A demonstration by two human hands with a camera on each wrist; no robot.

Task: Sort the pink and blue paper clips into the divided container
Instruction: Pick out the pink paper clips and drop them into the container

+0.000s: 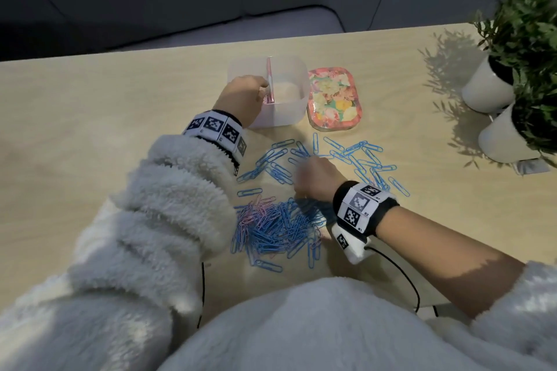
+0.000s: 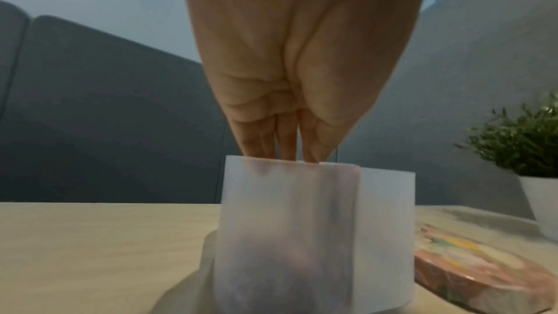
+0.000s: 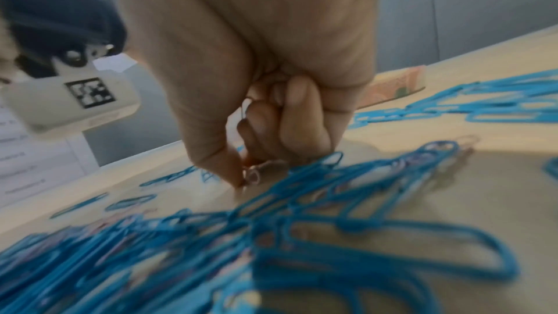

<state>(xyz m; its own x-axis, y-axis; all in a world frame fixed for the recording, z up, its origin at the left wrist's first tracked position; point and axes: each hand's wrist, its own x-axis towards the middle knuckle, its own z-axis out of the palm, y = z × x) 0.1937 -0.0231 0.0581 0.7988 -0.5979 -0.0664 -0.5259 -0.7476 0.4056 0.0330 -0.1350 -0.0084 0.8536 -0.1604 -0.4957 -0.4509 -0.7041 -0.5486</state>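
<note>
The left hand [image 1: 241,96] reached into the left compartment of the translucent divided container [image 1: 289,117] on the bench [image 1: 90,117], fingers [image 2: 283,137] straight and together, dipping past the rim; whether they held anything could not be told. The right hand [image 1: 316,179] pinched a pink paper clip [image 3: 253,173] at the edge of the mixed pile of paper clips [image 1: 277,229], its other fingers curled. More blue clips [image 1: 361,159] lay scattered beyond. A floral lid [image 1: 334,99] lay just beside the container. Both wristbands [image 1: 358,205] carried square black-and-white markers; their small print was unreadable.
</note>
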